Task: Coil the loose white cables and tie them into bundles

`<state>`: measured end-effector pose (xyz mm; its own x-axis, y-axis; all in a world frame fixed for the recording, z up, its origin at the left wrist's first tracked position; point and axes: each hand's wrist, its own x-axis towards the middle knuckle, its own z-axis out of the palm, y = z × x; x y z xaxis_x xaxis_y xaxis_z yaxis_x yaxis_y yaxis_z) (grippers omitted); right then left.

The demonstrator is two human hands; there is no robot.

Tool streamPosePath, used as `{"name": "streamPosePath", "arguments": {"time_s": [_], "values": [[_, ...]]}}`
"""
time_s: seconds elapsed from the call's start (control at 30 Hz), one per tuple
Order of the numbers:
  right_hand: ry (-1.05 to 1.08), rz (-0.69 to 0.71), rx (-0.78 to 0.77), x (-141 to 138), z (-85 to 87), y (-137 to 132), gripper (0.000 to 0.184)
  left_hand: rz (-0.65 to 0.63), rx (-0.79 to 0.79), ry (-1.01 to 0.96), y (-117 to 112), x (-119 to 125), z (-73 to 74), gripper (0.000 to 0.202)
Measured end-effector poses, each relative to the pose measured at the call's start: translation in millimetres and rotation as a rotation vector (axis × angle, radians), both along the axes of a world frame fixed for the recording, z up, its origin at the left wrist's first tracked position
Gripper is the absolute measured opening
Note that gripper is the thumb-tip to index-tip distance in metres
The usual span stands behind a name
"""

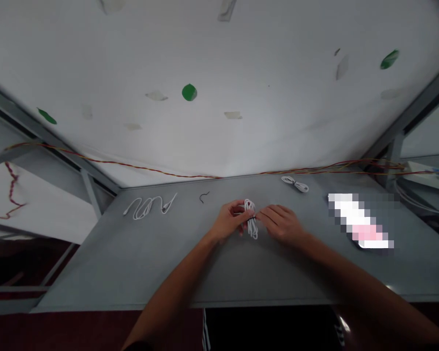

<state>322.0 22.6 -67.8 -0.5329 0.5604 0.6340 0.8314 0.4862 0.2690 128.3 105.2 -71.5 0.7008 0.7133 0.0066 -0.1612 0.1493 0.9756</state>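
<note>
A white cable (253,229), folded into a bundle, is held above the grey tabletop by my left hand (231,220). The thumb and fingers of that hand are closed around the bundle's middle. A thin black tie (251,218) crosses the bundle there. My right hand (280,223) is just to the right, its fingertips pinched together at the tie's end beside the cable. Its fingers partly hide what they grip.
On the grey table (131,273), a loose white cable (144,208) lies left and a black twist tie (204,197) behind my left hand. A tied white cable bundle (294,184) rests at the back right, near a pixelated device (362,222). Twisted red-yellow wires (161,171) run along the white wall.
</note>
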Motion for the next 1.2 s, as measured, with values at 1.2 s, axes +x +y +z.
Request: {"name": "streamPosePath", "arguments": {"time_s": [1.2], "values": [[1.035,-0.026,-0.845,-15,11.4,5,0.026,0.248,1.521,0.359,8,-16,-31.1,0.034]]}}
